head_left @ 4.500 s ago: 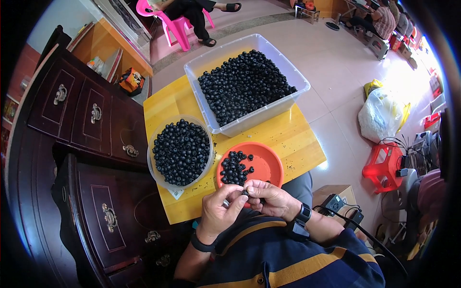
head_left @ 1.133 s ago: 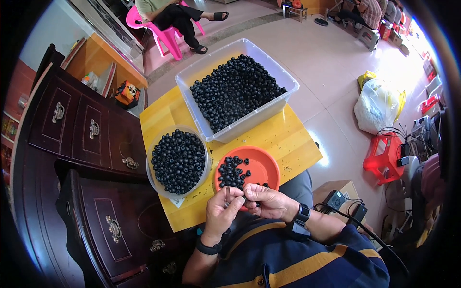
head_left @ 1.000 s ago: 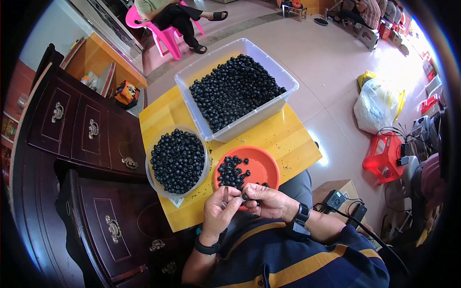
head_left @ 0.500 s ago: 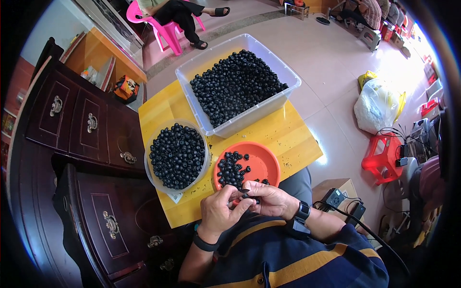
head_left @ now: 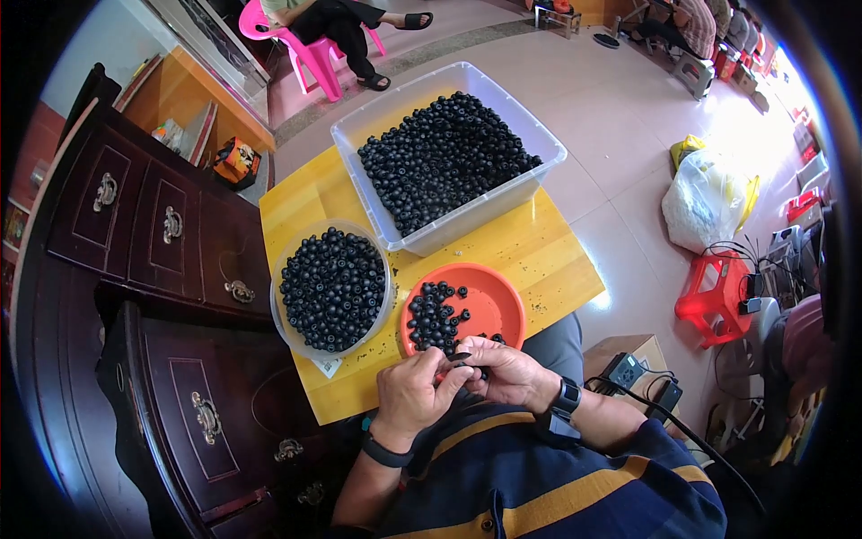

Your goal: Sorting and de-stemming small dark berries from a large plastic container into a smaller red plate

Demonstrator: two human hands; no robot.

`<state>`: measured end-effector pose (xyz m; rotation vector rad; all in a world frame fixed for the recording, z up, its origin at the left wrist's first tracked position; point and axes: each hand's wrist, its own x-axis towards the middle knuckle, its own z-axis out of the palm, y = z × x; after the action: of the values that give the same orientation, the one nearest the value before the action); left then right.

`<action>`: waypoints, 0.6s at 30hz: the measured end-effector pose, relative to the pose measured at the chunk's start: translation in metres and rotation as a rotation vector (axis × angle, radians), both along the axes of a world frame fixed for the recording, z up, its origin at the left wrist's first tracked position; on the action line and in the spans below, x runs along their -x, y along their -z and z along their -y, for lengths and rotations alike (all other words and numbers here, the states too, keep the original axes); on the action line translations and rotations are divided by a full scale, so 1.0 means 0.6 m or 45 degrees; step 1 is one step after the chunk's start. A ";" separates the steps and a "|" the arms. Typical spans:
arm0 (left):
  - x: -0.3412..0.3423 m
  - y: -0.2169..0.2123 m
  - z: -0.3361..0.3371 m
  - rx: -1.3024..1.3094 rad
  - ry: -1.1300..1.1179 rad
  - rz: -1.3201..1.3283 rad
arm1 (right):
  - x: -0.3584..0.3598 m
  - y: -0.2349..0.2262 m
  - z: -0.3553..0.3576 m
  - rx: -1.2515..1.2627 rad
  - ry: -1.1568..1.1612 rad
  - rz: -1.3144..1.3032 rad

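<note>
My left hand [head_left: 415,393] and my right hand [head_left: 508,375] meet over the near rim of a round orange bowl [head_left: 501,305], fingers closed in pinches. A small dark pointed sliver [head_left: 460,357] shows between the fingertips; which hand grips it I cannot tell. Beneath it, a black bead-like piece [head_left: 483,371] sits within my right fingers, partly hidden. Inside the bowl, many small round black pieces [head_left: 434,314] with holes gather at the left side. To the left, a clear round tub [head_left: 390,301] is full of similar pieces. Behind stands a large clear plastic bin [head_left: 458,222] holding many more.
Everything rests on a yellow wooden table [head_left: 566,260] strewn with dark crumbs. A dark wooden cabinet [head_left: 184,395] flanks it on the left. Right are a red stool [head_left: 714,301], a filled plastic bag [head_left: 705,202] and a cardboard box [head_left: 620,350] with cables. A person sits on a pink chair [head_left: 314,63].
My hands stay together at the bowl's near rim, with slight shifts of the fingers. The dark sliver between the fingertips shows more plainly. The containers hold their places.
</note>
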<state>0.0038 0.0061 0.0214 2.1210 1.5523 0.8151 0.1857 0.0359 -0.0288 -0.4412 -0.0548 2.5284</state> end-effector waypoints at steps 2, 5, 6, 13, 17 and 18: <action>-0.001 0.006 0.001 -0.004 0.000 -0.003 | 0.001 -0.008 0.000 0.005 0.013 0.034; -0.002 0.007 0.001 -0.029 0.020 -0.029 | 0.002 -0.018 -0.001 0.011 0.024 0.083; -0.003 0.004 0.001 -0.003 0.016 -0.002 | 0.002 -0.019 -0.001 0.011 0.022 0.099; 0.004 -0.015 0.008 0.099 -0.037 0.433 | 0.002 -0.024 0.003 0.110 -0.006 -0.020; -0.004 -0.028 0.011 0.108 -0.067 0.478 | 0.003 -0.023 0.008 0.101 -0.028 -0.042; -0.006 -0.029 0.013 0.091 -0.061 0.493 | 0.006 -0.022 0.008 0.094 -0.040 -0.039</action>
<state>0.0075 -0.0015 0.0389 1.7527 1.4050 1.0932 0.1823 0.0308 -0.0159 -0.4338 0.0438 2.5741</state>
